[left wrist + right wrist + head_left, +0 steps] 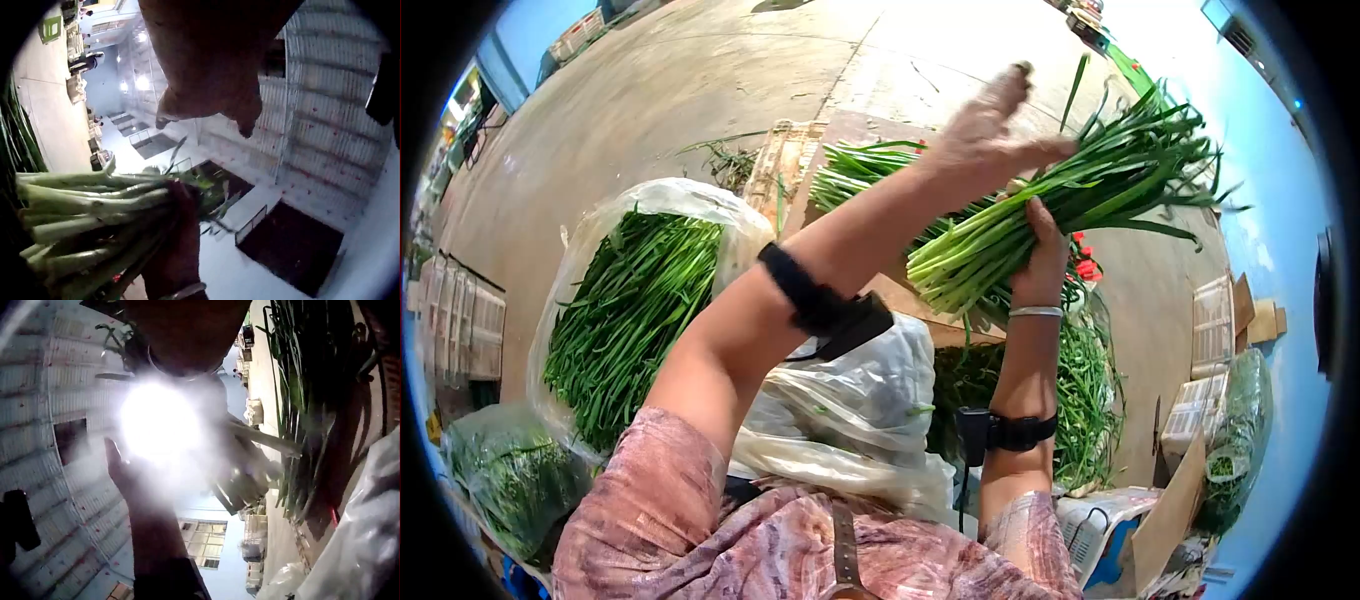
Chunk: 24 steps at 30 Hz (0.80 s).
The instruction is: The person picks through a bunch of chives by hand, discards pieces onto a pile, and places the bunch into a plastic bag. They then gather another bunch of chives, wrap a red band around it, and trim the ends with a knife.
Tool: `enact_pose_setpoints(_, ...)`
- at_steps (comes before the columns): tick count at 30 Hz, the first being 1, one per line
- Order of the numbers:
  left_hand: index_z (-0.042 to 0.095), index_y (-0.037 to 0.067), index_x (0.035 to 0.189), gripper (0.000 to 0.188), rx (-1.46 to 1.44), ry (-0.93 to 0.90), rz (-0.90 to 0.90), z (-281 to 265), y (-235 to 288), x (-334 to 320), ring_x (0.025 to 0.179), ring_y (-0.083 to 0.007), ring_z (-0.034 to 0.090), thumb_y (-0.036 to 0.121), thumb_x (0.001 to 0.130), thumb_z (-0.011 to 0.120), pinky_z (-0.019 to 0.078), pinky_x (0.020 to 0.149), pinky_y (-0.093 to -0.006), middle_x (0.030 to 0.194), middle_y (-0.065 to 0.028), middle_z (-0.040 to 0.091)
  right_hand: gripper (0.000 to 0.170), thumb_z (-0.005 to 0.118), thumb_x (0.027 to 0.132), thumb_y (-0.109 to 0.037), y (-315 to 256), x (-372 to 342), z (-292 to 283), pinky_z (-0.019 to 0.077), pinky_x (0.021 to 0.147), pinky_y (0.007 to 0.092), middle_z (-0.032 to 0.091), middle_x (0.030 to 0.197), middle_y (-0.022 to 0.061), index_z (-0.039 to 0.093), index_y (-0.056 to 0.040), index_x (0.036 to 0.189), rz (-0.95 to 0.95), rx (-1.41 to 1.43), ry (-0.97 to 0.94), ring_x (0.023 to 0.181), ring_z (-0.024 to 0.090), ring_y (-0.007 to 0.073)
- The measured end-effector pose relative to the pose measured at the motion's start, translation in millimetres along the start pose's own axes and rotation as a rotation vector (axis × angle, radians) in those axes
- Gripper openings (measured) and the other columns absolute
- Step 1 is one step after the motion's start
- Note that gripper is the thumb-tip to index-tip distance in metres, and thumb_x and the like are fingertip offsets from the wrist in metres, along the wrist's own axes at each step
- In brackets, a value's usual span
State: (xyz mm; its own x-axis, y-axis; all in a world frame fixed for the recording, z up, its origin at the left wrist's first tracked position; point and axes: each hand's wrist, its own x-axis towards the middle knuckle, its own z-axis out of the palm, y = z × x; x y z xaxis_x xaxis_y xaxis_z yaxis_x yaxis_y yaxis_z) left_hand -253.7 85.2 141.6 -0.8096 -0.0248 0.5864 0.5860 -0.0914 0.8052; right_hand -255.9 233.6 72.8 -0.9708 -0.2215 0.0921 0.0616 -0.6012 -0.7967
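In the head view my right hand (1045,250) grips a bunch of long green stalks (975,245), pale cut ends pointing lower left and leafy tops upper right. My left hand (992,135), fingers spread, is just above the bunch, its lower edge overlapping the leaves; contact is unclear. The left wrist view shows my left hand (209,81) with fingers apart, above the bunch (94,212) and my right hand (178,240). In the right wrist view glare covers part of the bunch (240,487); my left hand (147,487) shows below the glare.
More stalks (865,175) lie on a board beyond my arms. An open plastic bag of greens (635,310) stands left, white plastic (850,400) lies in front of my body, and loose greens (1090,380) sit right. Crates (1212,325) line the right wall.
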Motion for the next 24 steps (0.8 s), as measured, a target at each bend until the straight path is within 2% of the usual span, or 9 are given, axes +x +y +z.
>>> enact_pose_setpoints(3,0.023,-0.014,0.135,0.109,0.191,0.005,-0.102,-15.7,24.4,-34.0,0.130,-0.0350,0.036,0.046,0.065,0.080,0.0358,0.103,-0.0425,0.135,-0.0331,0.036,0.027,0.057,0.086,-0.012,-16.1,-9.7,-26.9,0.0521,0.078,0.0364,0.064,0.093,0.0164,0.058,0.0057,0.106,0.022,0.190,0.013,0.084,0.063,0.0248)
enact_pose_setpoints(5,0.024,-0.016,0.134,0.108,0.354,-0.148,-0.245,-10.5,8.3,-65.4,0.121,-0.0336,0.048,0.044,0.065,0.080,0.0428,0.096,-0.0408,0.126,-0.0331,0.045,0.030,0.055,0.089,-0.018,-23.2,-19.2,-36.7,0.0520,0.079,0.0377,0.064,0.093,0.0169,0.058,0.0062,0.107,0.001,0.215,0.006,0.083,0.063,0.0249)
enact_pose_setpoints(7,0.029,-0.017,0.131,0.101,0.228,-0.262,-0.587,4.7,-3.4,-96.1,0.105,-0.0293,0.058,0.040,0.065,0.081,0.0474,0.089,-0.0369,0.112,-0.0303,0.055,0.033,0.053,0.090,-0.021,-24.4,-31.2,-36.7,0.0522,0.078,0.0373,0.064,0.094,0.0165,0.058,0.0060,0.107,-0.114,0.098,0.118,0.083,0.062,0.0247)
enact_pose_setpoints(9,0.037,-0.011,0.131,0.082,0.174,-0.131,-0.653,21.8,-18.9,-117.3,0.106,-0.0246,0.057,0.019,0.067,0.080,0.0450,0.092,-0.0339,0.116,-0.0205,0.057,0.030,0.055,0.089,-0.017,-22.2,-41.3,-38.2,0.0523,0.078,0.0377,0.064,0.095,0.0160,0.058,0.0064,0.106,-0.146,0.119,0.115,0.084,0.062,0.0243)
enact_pose_setpoints(12,0.047,-0.009,0.124,0.066,-0.104,-0.093,-0.787,34.0,-25.9,-131.4,0.102,-0.0210,0.058,0.011,0.068,0.076,0.0455,0.090,-0.0321,0.113,-0.0161,0.059,0.041,0.059,0.085,-0.007,-17.6,-55.3,-54.3,0.0529,0.077,0.0383,0.064,0.095,0.0139,0.049,-0.0015,0.124,-0.123,0.200,0.238,0.084,0.062,0.0236)
enact_pose_setpoints(15,0.052,-0.008,0.119,0.056,-0.290,-0.060,-0.808,38.5,-37.3,-143.0,0.099,-0.0178,0.059,0.003,0.068,0.073,0.0454,0.090,-0.0316,0.110,-0.0128,0.061,0.031,0.058,0.088,-0.019,-20.2,-73.5,-64.9,0.0500,0.087,0.0405,0.063,0.103,0.0151,0.058,0.0034,0.109,-0.241,0.128,0.183,0.096,0.060,0.0248)
enact_pose_setpoints(21,0.054,-0.005,0.116,0.047,-0.144,-0.179,-0.753,56.9,-40.9,-158.0,0.086,-0.0159,0.063,-0.006,0.071,0.066,0.0500,0.078,-0.0290,0.099,-0.0106,0.066,0.033,0.063,0.084,-0.018,-41.8,-98.4,-103.9,0.0503,0.087,0.0400,0.064,0.100,0.0134,0.058,0.0027,0.110,-0.277,0.118,0.268,0.092,0.061,0.0247)
enact_pose_setpoints(23,0.054,-0.002,0.117,0.045,0.657,-0.413,-0.517,46.9,-40.1,-161.0,0.078,-0.0146,0.064,-0.005,0.073,0.064,0.0511,0.072,-0.0287,0.087,-0.0108,0.067,0.037,0.064,0.082,-0.010,-59.0,-108.2,-119.9,0.0521,0.083,0.0416,0.064,0.097,0.0142,0.054,0.0036,0.115,-0.359,0.203,0.309,0.090,0.062,0.0266)
enact_pose_setpoints(24,0.054,-0.002,0.117,0.043,0.630,-0.349,-0.465,42.2,-49.8,-162.4,0.075,-0.0140,0.063,-0.003,0.075,0.064,0.0514,0.069,-0.0281,0.084,-0.0104,0.067,0.041,0.064,0.083,-0.010,-68.0,-115.4,-126.0,0.0522,0.083,0.0418,0.063,0.097,0.0145,0.052,0.0029,0.120,-0.353,0.178,0.296,0.090,0.062,0.0269)
